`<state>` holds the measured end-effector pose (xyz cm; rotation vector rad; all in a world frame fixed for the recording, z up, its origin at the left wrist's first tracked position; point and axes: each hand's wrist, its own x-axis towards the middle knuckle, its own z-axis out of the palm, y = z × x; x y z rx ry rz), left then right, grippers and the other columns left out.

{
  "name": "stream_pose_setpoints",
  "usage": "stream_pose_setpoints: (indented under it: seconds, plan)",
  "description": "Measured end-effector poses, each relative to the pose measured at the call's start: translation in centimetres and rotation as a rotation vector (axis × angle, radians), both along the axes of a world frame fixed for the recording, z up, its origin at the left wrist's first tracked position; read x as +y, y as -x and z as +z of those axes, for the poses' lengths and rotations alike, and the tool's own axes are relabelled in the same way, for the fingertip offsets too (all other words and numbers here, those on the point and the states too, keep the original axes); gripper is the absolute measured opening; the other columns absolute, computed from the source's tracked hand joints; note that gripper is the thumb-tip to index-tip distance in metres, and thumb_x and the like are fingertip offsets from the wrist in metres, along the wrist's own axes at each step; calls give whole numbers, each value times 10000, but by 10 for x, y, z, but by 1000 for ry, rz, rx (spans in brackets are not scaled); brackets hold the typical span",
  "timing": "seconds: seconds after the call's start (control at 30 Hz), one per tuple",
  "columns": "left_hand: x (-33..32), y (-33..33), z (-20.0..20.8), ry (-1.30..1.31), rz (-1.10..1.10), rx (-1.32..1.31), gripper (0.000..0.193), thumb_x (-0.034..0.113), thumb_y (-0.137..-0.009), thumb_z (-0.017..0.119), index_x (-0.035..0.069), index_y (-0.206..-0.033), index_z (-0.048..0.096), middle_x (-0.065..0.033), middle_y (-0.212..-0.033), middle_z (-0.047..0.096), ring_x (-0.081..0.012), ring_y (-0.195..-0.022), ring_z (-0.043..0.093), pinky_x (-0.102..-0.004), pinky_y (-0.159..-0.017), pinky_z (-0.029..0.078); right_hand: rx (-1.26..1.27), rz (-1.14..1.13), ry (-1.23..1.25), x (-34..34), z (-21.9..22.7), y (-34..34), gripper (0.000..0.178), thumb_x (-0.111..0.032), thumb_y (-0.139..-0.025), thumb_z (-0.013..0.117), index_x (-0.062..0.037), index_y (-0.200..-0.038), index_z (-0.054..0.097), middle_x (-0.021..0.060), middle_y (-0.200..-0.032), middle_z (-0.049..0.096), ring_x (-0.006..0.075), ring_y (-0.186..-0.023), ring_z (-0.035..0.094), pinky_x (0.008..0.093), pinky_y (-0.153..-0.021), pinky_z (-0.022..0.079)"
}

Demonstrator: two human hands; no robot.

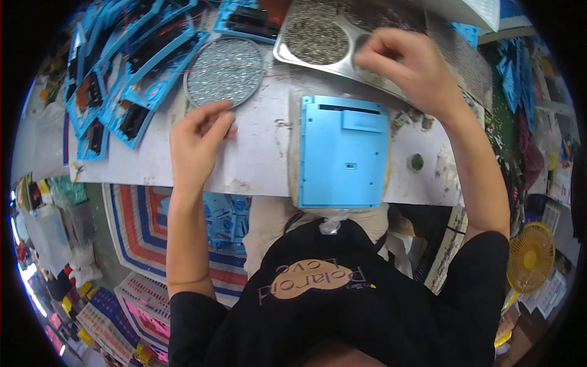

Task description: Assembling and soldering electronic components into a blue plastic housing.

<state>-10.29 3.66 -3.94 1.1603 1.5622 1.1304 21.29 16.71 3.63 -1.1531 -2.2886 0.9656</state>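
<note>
In a room with a yellow fan (531,260), a pale table (260,153) is crowded with blue casings (131,101); a blue panel (330,159) is set flat at its near edge. The left hand (199,137) and right hand (409,67) are held apart, by a dish (252,96) of bits (223,81) and above a tray (342,69); whether anything is gripped cannot be told. Bits are probably best pinched singly.

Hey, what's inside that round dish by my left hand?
The round dish holds many small silvery pieces. They cover its bottom, so that can't be seen.
</note>
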Motion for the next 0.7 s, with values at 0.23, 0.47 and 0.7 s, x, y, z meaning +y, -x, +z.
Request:
stream_pose_setpoints:
  seconds: [0.23,0.47,0.7]
  plan:
    - [-19,-25,-3,104,-77,-124,166,41,-969,688,-84,-1077,702,-114,-906,739,-128,-797,713,-244,-731,580,-277,186,-252,-24,-12,-43,163,-194,-881,756,-36,-882,715,88,-812,643,271,-773,607,374,-690,491]
    - [-23,-25,2,146,-144,-64,178,126,-1016,654,9,-884,634,-32,-770,663,-63,-642,589,-209,-584,466,-558,496,-254,4,7,-21,233,-236,-849,764,-40,-783,657,113,-771,627,330,-832,626,433,-736,495]
    - [-29,-26,-4,53,-183,47,268,185,-1028,646,14,-824,614,4,-660,602,-34,-569,492,-222,-530,390,-788,573,185,33,10,8,251,-222,-829,772,8,-775,688,164,-685,654,321,-674,651,420,-642,493]
